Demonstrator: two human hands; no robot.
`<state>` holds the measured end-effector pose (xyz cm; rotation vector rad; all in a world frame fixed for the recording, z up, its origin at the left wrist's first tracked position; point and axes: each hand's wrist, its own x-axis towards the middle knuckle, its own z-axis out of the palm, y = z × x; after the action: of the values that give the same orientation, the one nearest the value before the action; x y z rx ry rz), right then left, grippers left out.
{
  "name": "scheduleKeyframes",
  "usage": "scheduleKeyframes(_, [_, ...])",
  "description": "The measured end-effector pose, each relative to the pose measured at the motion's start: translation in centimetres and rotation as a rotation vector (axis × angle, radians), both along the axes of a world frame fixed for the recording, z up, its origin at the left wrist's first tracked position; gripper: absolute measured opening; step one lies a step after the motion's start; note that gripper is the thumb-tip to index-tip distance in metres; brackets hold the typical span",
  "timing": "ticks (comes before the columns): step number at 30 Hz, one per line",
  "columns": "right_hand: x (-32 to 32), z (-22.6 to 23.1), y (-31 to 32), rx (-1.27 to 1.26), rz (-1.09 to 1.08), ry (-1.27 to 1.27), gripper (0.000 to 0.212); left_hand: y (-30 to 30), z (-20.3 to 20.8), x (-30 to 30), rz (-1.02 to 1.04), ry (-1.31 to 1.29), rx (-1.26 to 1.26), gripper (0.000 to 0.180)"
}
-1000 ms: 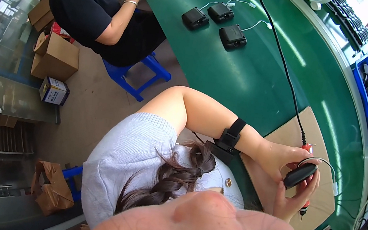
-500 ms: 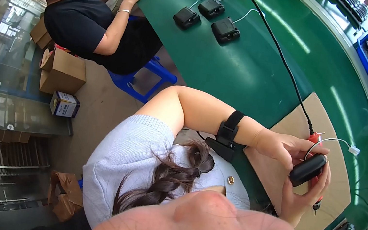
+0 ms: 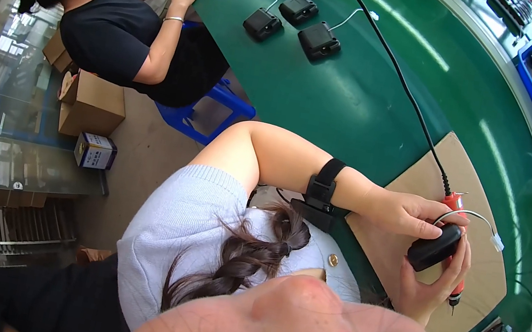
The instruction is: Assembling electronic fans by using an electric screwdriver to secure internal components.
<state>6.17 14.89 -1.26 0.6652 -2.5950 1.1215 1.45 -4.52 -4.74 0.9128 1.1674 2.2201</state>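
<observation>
Step in hand: black case (image 3: 434,248) handled above tan board (image 3: 476,288).
Left hand (image 3: 408,215) pinches its upper end; right hand (image 3: 431,287) grips its side. Next move seemingly calls for keeping white cable (image 3: 484,220) clear.

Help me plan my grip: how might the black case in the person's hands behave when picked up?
The black case is probably stiff: its rounded shape shows no dents. Its smooth surface may prove slippery. The thin white cable curves loosely, so likely flops.
</observation>
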Motion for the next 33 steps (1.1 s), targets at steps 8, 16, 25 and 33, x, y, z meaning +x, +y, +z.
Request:
scheduleKeyframes(8, [-0.1, 0.7, -0.7, 0.1, 0.024, 0.066, 0.091, 0.4, 0.1, 0.3, -0.025, -0.235, 0.112, 0.044])
scheduleKeyframes(16, [-0.4, 0.9, -0.5, 0.079, -0.033, 0.105, 0.086, -0.7, 0.4, -0.4, -0.006, -0.355, 0.136, 0.033])
scheduleKeyframes(25, [-1.2, 3.5, 4.7, -0.516, -0.302, 0.284, 0.08, 0.3, 1.7, 0.6, 0.071, -0.149, -0.057, 0.038])
scheduleKeyframes(33, [10.0, 7.6, 21.6, -0.453, -0.907, 0.874, 0.04, 1.0, -0.1, 1.5, -0.081, 0.125, -0.229, 0.03])
